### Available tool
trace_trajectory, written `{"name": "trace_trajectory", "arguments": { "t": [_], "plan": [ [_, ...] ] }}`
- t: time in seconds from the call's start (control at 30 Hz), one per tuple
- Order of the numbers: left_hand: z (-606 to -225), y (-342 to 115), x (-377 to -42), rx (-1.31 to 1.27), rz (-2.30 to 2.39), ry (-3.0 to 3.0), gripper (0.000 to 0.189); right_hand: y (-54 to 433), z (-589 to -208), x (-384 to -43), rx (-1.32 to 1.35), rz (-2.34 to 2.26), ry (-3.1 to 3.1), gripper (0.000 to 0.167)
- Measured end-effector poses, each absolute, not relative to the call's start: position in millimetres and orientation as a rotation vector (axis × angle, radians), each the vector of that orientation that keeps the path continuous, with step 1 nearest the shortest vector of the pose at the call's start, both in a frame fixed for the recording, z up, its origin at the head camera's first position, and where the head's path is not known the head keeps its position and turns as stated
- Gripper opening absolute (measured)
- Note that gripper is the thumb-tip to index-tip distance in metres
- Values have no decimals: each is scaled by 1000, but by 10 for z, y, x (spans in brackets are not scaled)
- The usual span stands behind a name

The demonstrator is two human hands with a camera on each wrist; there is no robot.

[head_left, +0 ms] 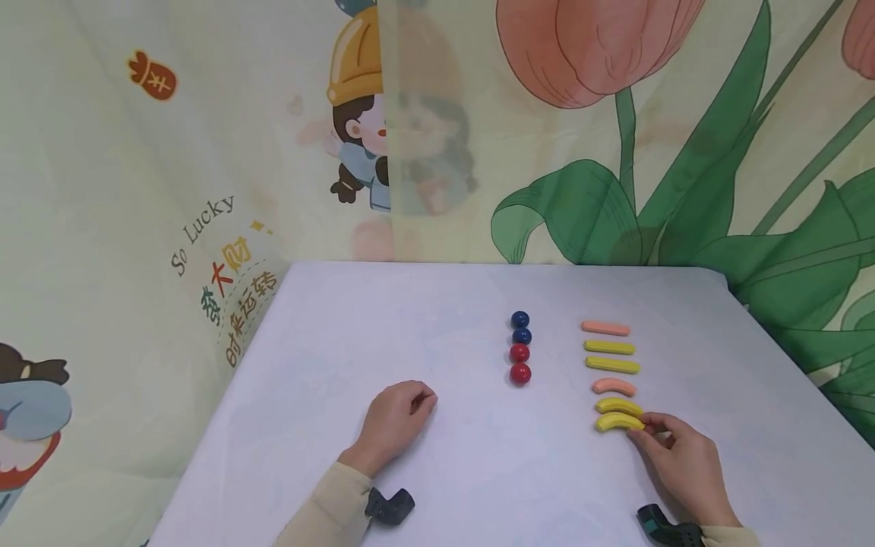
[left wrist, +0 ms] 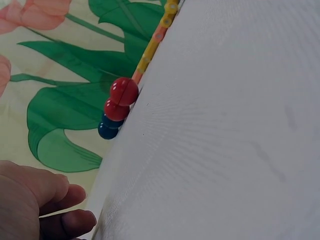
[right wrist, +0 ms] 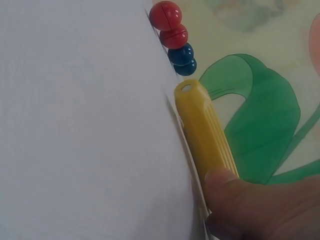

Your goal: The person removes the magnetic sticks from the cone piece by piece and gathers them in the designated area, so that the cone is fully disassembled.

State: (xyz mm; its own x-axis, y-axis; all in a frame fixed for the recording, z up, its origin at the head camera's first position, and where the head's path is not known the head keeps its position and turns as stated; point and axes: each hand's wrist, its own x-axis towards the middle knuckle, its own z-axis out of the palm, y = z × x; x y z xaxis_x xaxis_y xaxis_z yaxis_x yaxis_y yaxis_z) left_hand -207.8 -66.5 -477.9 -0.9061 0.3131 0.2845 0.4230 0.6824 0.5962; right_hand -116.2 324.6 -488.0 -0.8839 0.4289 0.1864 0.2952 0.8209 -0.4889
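My right hand [head_left: 687,465] pinches the right end of the nearest curved yellow rod [head_left: 618,422] between thumb and fingers. In the right wrist view that yellow rod [right wrist: 205,132] shows a round shiny spot on its end and grooves along its side. Just behind it lies a second curved yellow rod [head_left: 617,406], then a curved pink rod [head_left: 614,387]. My left hand [head_left: 396,420] rests on the table with loosely curled fingers, holding nothing. Two red balls [head_left: 520,373] and two blue balls [head_left: 520,319] form a line between the hands, farther back.
Behind the curved rods lie two straight yellow rods [head_left: 610,347] and a straight pink rod [head_left: 605,328], roughly parallel. All stand on a white-covered table [head_left: 328,334]. A printed curtain [head_left: 437,152] hangs along its back edge.
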Motion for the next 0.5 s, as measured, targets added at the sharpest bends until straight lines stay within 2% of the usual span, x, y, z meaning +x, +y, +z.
{"name": "trace_trajectory", "arguments": {
  "t": [0.17,0.5],
  "plan": [
    [-4783,-660,-2093,-609,-1030,-2730,4,3271,-4906,-1190,-590,641,-2729,35],
    [-4827,-671,-2097,-591,-1042,-2728,4,3282,-4921,-1179,-826,795,-2672,32]
  ]
}}
